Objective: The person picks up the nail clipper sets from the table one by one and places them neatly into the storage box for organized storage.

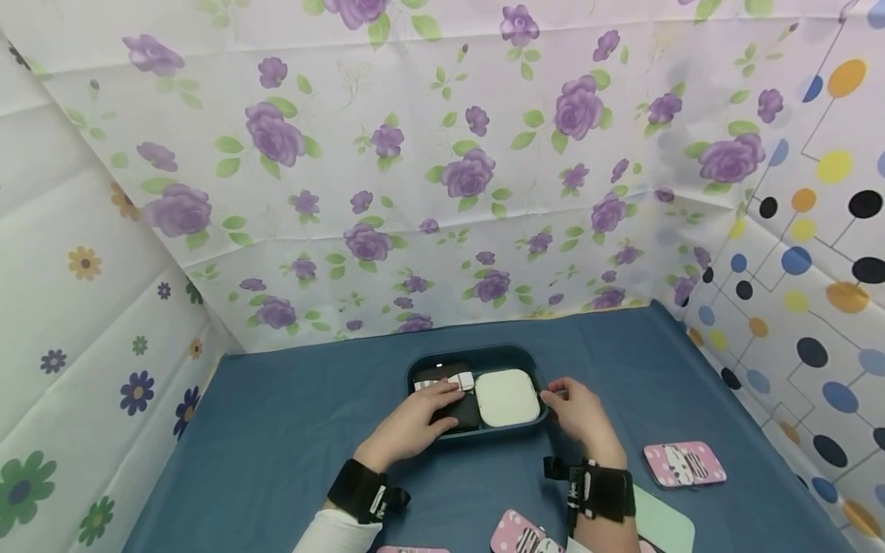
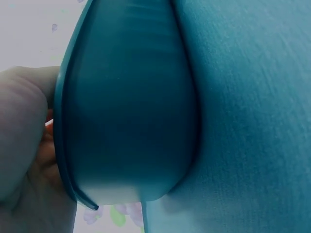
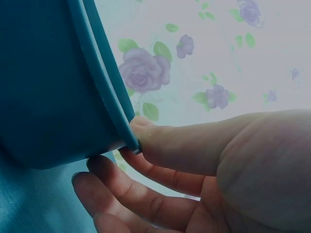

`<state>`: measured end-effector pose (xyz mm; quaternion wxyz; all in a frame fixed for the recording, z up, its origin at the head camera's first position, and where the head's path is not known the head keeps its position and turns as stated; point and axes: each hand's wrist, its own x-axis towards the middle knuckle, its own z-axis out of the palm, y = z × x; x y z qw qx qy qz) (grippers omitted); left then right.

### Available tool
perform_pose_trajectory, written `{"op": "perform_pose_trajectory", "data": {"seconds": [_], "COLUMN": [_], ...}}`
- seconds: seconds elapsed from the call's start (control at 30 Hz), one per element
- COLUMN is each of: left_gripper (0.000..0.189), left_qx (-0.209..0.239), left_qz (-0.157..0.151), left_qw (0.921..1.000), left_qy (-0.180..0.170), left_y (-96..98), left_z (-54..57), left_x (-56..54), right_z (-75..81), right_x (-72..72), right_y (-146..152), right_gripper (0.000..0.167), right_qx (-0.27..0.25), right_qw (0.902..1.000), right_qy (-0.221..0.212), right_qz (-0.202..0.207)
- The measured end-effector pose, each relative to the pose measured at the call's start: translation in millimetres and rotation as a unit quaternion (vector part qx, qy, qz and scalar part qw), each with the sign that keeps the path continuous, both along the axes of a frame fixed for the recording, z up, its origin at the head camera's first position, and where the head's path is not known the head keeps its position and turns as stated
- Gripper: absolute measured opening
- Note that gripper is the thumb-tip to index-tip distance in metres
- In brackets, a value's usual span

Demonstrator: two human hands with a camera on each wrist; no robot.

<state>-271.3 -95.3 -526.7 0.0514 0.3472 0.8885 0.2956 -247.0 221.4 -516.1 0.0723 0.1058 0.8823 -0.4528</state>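
A dark teal rounded box (image 1: 503, 357) sits on the blue cloth with several things in it. On its right side lies a cream rounded-square piece (image 1: 508, 398); on the left are a black piece (image 1: 466, 412) and a dark piece with a white striped band (image 1: 456, 379). My left hand (image 1: 413, 421) reaches over the box's left front, its extended fingers on the striped band and thumb spread over the black piece. At the right end, my right hand (image 1: 579, 411) pinches the box's rim (image 3: 104, 92), thumb on top and fingertips below.
A pink cartoon-printed tin (image 1: 684, 464) lies to the right. Nearer me are another pink tin (image 1: 525, 534) and a mint-green flat piece (image 1: 665, 522), partly behind my right wrist. A pink edge (image 1: 413, 549) shows at the bottom. Flowered sheets (image 1: 415, 192) wall the cloth's back.
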Motion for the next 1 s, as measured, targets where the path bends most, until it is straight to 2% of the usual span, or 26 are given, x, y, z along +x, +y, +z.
{"op": "perform_pose_trajectory", "data": {"seconds": [0.37, 0.63, 0.8, 1.0], "left_gripper": [0.054, 0.056, 0.056, 0.057], "left_qx": [-0.005, 0.004, 0.007, 0.007], "left_qz": [-0.006, -0.010, -0.011, -0.005], "left_qw": [0.9999, 0.9996, 0.9997, 0.9999], "left_qy": [-0.015, -0.025, -0.022, -0.008], "left_y": [-3.0, -9.7, -16.7, -30.9], "left_z": [4.1, 13.3, 16.5, 19.4], "left_x": [8.5, 18.4, 28.6, 47.5], "right_z": [-1.2, 1.5, 1.2, -0.6], "right_x": [-0.1, 0.8, 0.4, -0.7], "right_y": [2.2, 2.6, 1.5, 0.2], "right_gripper": [0.036, 0.035, 0.036, 0.035], "right_qx": [0.002, 0.002, -0.005, -0.011], "right_qw": [1.0000, 1.0000, 1.0000, 0.9999], "right_qy": [-0.003, -0.002, -0.003, -0.006], "right_qz": [0.000, -0.002, 0.000, -0.002]}}
